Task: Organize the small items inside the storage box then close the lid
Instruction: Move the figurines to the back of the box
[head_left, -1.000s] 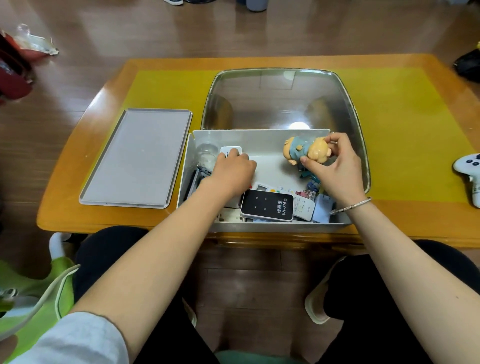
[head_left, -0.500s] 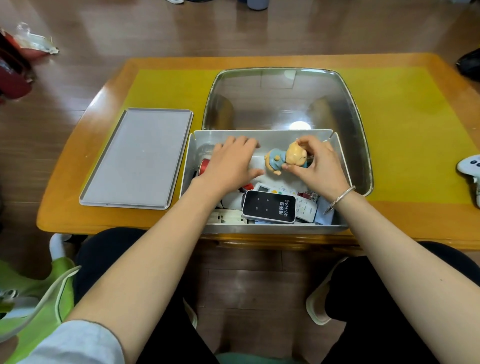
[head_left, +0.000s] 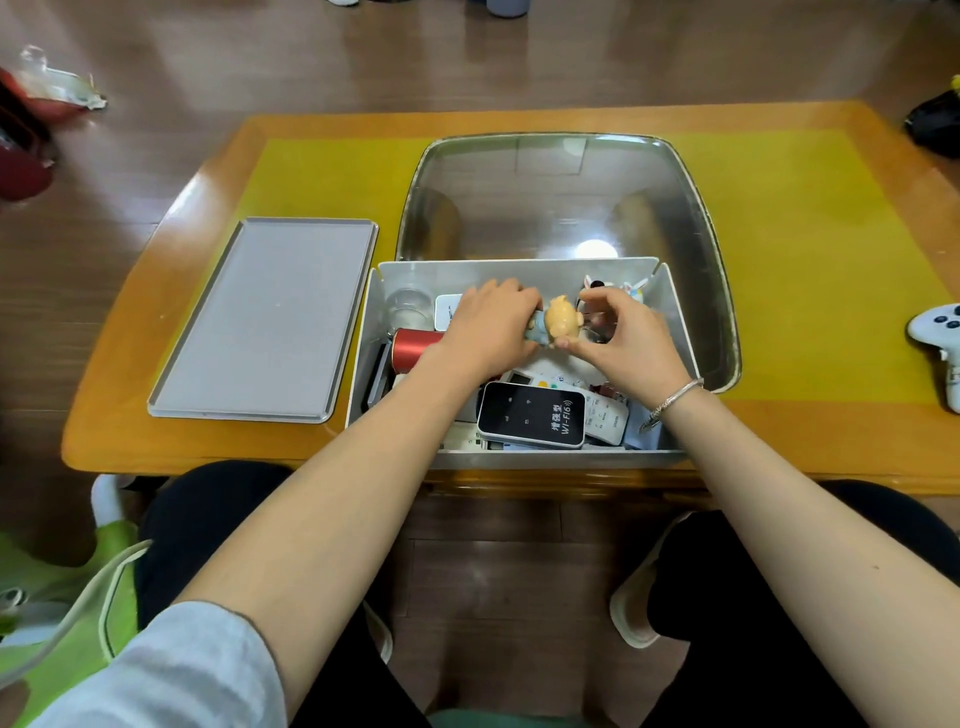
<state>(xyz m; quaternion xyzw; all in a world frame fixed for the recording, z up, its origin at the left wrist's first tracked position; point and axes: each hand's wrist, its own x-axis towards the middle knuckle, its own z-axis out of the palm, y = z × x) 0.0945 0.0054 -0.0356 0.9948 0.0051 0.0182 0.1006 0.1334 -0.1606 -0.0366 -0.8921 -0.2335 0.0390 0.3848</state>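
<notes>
Nearest you, your two forearms reach forward over your dark-clad knees and into the storage box (head_left: 519, 458), which stands at the near edge of the wooden table (head_left: 197, 197). Inside its near wall lies a black-faced Wi-Fi device (head_left: 532, 414) on top of a white remote control (head_left: 605, 413), with further small items under and beside them.

Mid-box, your left hand (head_left: 485, 327) curls its fingers round the blue body of a small figurine (head_left: 558, 325), while your right hand (head_left: 621, 338), a bracelet (head_left: 675, 397) on its wrist, pinches the figurine's yellow head between thumb and fingertips. The figurine is held above the box's contents, between the two hands.

Left of your left hand lie a red cylinder (head_left: 413, 347) and, just beyond it, a clear round container (head_left: 408, 307). Small toy figures (head_left: 615, 288) stand at the box's far right corner.

The grey lid (head_left: 265, 317) rests flat on the table, just beside the box on your left. Beyond the box sits a metal tray (head_left: 561, 197), touching its far wall. A white game controller (head_left: 940, 338) lies well apart at the table's right edge.
</notes>
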